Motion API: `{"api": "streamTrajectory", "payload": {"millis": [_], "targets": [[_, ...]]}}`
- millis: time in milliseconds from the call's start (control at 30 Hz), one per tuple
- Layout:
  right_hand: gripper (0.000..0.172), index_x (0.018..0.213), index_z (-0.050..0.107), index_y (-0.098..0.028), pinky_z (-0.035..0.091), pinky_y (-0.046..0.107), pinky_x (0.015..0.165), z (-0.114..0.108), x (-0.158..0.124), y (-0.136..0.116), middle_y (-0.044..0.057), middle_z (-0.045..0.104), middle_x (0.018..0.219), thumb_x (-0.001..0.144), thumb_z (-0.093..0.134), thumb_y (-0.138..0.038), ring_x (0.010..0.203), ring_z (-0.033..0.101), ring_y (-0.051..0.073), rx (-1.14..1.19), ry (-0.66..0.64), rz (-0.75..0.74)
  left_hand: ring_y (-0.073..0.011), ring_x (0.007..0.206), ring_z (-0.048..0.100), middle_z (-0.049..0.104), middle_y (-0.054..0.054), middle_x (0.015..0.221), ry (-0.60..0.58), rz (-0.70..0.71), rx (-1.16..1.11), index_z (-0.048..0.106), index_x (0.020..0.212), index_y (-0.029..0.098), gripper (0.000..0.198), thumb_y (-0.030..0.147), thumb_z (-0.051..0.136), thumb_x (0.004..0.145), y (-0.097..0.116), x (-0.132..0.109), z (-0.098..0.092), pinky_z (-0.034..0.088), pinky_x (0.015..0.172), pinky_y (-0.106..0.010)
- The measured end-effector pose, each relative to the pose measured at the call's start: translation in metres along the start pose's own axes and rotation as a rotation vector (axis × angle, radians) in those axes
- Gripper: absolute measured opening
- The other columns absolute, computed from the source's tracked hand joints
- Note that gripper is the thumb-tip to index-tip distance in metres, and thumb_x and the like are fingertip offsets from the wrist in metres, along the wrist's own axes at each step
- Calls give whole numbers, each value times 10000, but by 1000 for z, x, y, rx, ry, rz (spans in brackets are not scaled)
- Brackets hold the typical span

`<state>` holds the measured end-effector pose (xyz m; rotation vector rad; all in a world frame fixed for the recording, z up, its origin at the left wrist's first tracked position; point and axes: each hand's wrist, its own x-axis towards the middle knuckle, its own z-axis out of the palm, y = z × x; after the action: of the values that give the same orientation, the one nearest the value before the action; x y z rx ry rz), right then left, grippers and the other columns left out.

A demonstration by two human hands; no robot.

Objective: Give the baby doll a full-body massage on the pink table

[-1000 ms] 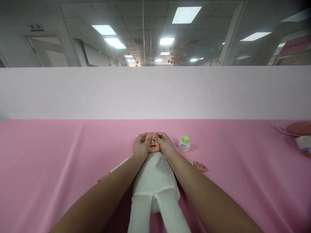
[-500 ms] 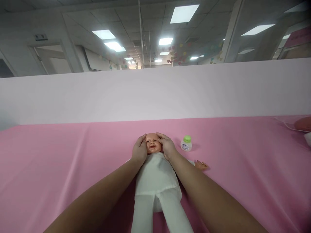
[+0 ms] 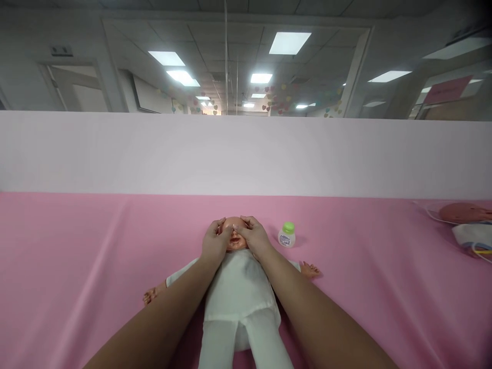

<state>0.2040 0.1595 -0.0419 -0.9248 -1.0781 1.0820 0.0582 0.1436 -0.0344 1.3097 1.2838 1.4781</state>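
Note:
A baby doll (image 3: 241, 284) in white clothes lies on its back, head away from me and arms spread out. My left hand (image 3: 215, 243) cups the left side of its head, with the thumb lying across the face near the eyes. From the other side my right hand (image 3: 255, 238) holds the head the same way, its thumb meeting the left one around the nose bridge. The thumbs cover the doll's eyes, while its mouth stays visible. Just right of my right hand stands a small clear bottle (image 3: 286, 237) with a green cap and a printed label.
A pink sheet (image 3: 77, 256) with soft folds covers the table. At the far right edge lie a skin-coloured doll part (image 3: 463, 211) and a white cloth item (image 3: 471, 234). A white panel (image 3: 246, 156) runs along the back, with glass above it.
Both thumbs have moved inward from the sides of the doll's head onto its face, covering the eyes. The view has shifted slightly, showing the doll's left-hand arm and more items at right.

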Motion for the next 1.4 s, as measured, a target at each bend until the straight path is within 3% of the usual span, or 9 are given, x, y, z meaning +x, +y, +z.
{"api": "streamTrajectory", "payload": {"millis": [167,300,533,733,900,1067,1167,1267,1400], "targets": [[431,1081,744,-246,524,425,1024,0,-1,-3,47,772,1096,728,821,-481,1088,685,255,18,28,-4,-282,1182,677,756,-88,1224,19,12,-52,743,1214,242,405,411,757,847,-5,5,1,481,1084,-423],[358,1049,775,-270,510,444,1066,-2,-2,-4,45,766,1182,736,788,-443,1173,668,268,73,47,34,-260,1203,661,741,-75,1262,2,-7,-116,745,1204,237,345,359,668,890,-2,3,2,480,1090,-414],[460,1125,776,-267,473,438,1121,-6,-2,2,41,733,1291,669,789,-330,1247,635,265,215,3,73,-244,1212,658,734,-81,1277,-20,-63,-260,748,1185,209,354,221,577,874,7,-3,2,495,1078,-399],[473,1125,747,-263,513,416,1041,-10,-8,-7,40,744,1195,662,832,-303,1173,648,258,169,-83,52,-264,1287,617,712,-70,1343,-9,31,-141,746,1204,241,345,312,695,871,1,-4,-2,444,1134,-404],[497,1090,730,-259,550,399,951,-16,-11,-19,44,735,1136,630,902,-330,1098,667,253,118,-149,83,-286,1217,668,759,-82,1238,-40,17,-152,746,1207,247,417,373,802,814,-3,-5,-3,472,1105,-419],[519,1008,706,-250,558,392,896,-10,-10,-22,40,724,1094,583,945,-426,1062,670,268,-60,-35,59,-283,1102,723,779,-94,1174,-51,-35,-171,740,1212,237,487,394,854,766,1,-4,0,531,1025,-413],[418,957,703,-248,543,399,910,-7,-8,-18,36,737,1031,670,883,-493,1027,674,263,-113,28,13,-277,1050,735,786,-101,1128,-45,-52,-178,745,1191,212,463,413,833,783,4,-2,4,549,992,-416],[346,923,714,-250,530,406,948,-7,-5,-13,28,752,990,750,801,-537,1007,675,252,-43,26,-2,-272,1128,707,777,-96,1164,-6,-47,-175,764,1147,215,363,392,763,831,4,-1,6,522,1046,-424],[357,995,755,-270,513,419,1031,-11,-2,-5,25,758,1145,731,784,-510,1137,658,258,74,9,40,-258,1151,691,764,-86,1210,1,-91,-298,773,1118,216,313,328,690,838,3,-1,5,524,1053,-432]]}}
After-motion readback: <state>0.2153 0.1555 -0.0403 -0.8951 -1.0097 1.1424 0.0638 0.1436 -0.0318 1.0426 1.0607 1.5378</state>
